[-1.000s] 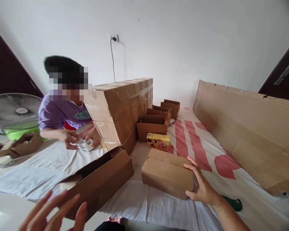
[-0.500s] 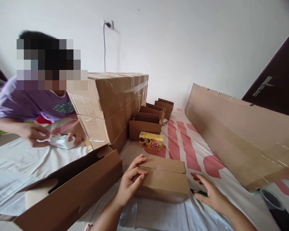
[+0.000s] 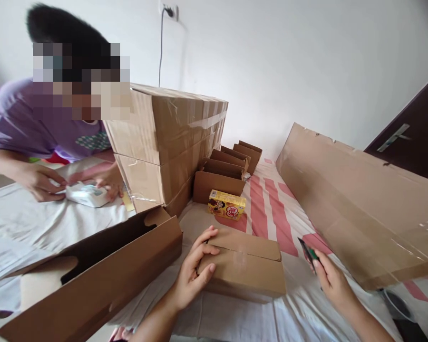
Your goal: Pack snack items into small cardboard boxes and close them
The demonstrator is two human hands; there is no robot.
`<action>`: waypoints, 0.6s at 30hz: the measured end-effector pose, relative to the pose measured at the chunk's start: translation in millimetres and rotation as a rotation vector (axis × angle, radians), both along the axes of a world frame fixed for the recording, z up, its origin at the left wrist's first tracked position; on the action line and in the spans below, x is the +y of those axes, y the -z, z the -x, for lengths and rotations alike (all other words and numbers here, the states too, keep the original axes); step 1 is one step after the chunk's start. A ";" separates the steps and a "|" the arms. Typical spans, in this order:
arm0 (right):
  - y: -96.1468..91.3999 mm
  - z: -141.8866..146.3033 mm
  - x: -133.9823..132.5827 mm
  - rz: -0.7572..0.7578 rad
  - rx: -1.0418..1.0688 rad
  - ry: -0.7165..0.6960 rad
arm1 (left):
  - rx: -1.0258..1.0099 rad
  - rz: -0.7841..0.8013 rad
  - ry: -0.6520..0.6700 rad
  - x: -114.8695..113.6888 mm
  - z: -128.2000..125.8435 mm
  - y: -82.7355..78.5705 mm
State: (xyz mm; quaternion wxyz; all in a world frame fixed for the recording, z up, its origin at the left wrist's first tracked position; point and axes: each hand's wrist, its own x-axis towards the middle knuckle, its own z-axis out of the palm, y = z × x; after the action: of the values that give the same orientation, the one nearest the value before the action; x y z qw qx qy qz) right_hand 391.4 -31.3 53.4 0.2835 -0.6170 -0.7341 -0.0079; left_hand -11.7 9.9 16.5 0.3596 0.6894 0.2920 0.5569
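Observation:
A small closed cardboard box (image 3: 248, 266) lies in front of me, a seam running along its top. My left hand (image 3: 196, 263) holds the box's left end, with its fingers over the top and the thumb near the front edge. Off the box's right side, my right hand (image 3: 330, 278) grips a green and black utility knife (image 3: 309, 252). The knife's dark tip points up and to the left, apart from the box. Just behind the box stands a yellow snack box (image 3: 227, 204) with printed lettering.
A long open carton (image 3: 103, 280) lies at the left. Behind it rises a stack of taped boxes (image 3: 185, 137), with several open cartons (image 3: 219, 187) beyond. A tall cardboard panel (image 3: 349, 204) borders the right. Across from me, a person in purple (image 3: 53, 123) handles a white device (image 3: 87, 194).
My right hand has picked up the utility knife from the sheet and raised it. My left hand stays on the box. The view has shifted slightly.

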 end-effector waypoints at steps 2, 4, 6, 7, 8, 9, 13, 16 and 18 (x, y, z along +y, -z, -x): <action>-36.9 32.6 12.3 0.032 0.003 -0.125 | -0.013 -0.004 -0.017 -0.1 -1.1 1.4; -67.8 72.9 21.5 0.102 -0.053 -0.296 | -0.024 -0.013 -0.041 0.0 -2.4 2.3; -88.2 113.8 28.6 0.190 -0.109 -0.450 | -0.031 -0.018 -0.060 0.2 -3.4 2.5; -94.1 132.3 31.7 0.218 -0.137 -0.499 | -0.033 -0.016 -0.065 0.3 -3.7 2.3; -97.3 148.8 34.6 0.237 -0.171 -0.539 | -0.033 -0.014 -0.067 0.3 -3.8 2.0; -98.4 162.9 37.1 0.250 -0.208 -0.563 | -0.034 -0.013 -0.067 0.2 -3.7 1.7; -93.8 193.3 42.8 0.258 -0.355 -0.559 | -0.032 -0.018 -0.063 -0.1 -2.4 1.5; -93.4 190.9 40.0 0.283 -0.421 -0.513 | -0.033 -0.017 -0.045 0.1 -1.3 3.0; -96.6 179.8 34.6 0.309 -0.443 -0.479 | -0.032 -0.011 -0.037 0.4 -0.9 4.0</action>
State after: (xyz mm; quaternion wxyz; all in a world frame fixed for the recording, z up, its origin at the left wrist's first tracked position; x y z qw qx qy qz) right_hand 211.5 3.3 150.0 0.0150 -0.4465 -0.8939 0.0362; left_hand -10.8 10.3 12.5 0.3501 0.6769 0.2956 0.5760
